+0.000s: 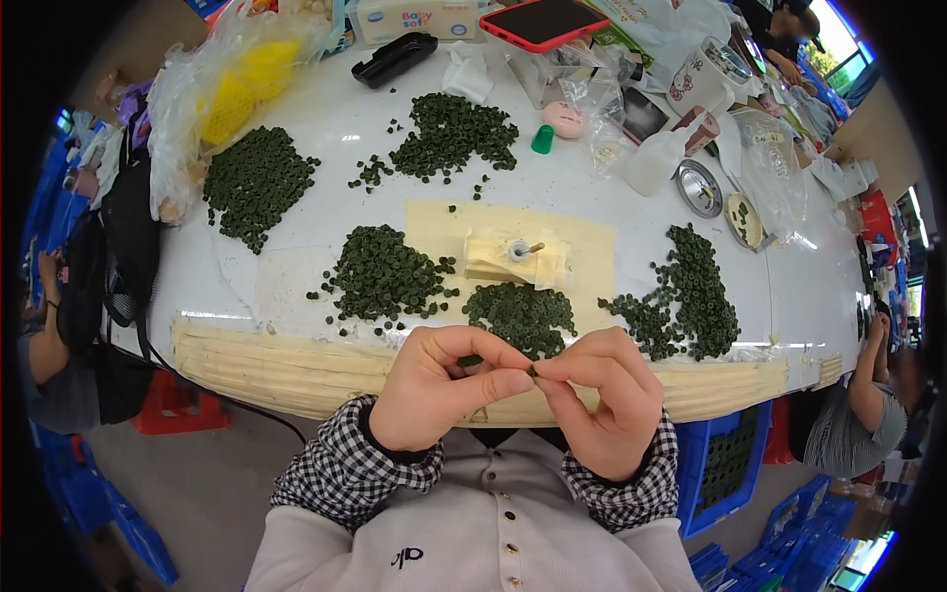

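Observation:
In front of my chest, at the table's near edge, both hands meet fingertip to fingertip. A tiny dark green piece (534, 371) shows between them, mostly covered by the fingers. My left hand (439, 387) is closed in a pinch at its left side. From the right, my right hand (614, 395) pinches it between thumb and forefinger. Just beyond the hands lies a heap of small dark green ring-like parts (521, 314). Behind that heap sits a tape-wrapped block (493, 261) with a metal collar and a short brass-coloured pin on top.
More dark green heaps lie at left (385, 274), right (702, 296), far left (258, 183) and far middle (449, 138). A red-cased phone (543, 22), black case (395, 59), white bottle (654, 163) and round tin (698, 187) stand farther back. A blue crate (691, 474) is below right.

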Action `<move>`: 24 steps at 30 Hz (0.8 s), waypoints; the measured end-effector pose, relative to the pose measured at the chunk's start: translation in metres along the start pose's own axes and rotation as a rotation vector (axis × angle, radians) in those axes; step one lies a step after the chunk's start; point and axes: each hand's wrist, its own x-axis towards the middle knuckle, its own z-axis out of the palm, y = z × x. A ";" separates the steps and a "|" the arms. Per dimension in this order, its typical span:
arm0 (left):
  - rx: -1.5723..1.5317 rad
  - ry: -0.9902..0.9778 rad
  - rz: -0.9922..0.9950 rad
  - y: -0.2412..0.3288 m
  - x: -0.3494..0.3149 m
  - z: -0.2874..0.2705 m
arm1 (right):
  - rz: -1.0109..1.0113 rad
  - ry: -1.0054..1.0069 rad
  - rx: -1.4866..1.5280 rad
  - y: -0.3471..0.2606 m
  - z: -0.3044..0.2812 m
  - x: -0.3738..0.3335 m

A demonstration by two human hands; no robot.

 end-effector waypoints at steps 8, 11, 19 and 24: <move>0.309 -0.189 -0.015 0.038 0.016 -0.010 | -0.191 -0.026 -0.135 0.001 -0.006 0.017; 0.342 -0.223 -0.021 0.038 0.020 -0.017 | -0.196 -0.024 -0.119 0.007 0.001 0.016; 0.424 -0.238 -0.008 0.036 0.022 -0.026 | -0.171 -0.048 0.012 0.017 0.010 0.016; 0.420 -0.261 -0.046 0.037 0.023 -0.030 | -0.171 -0.069 0.038 0.018 0.010 0.018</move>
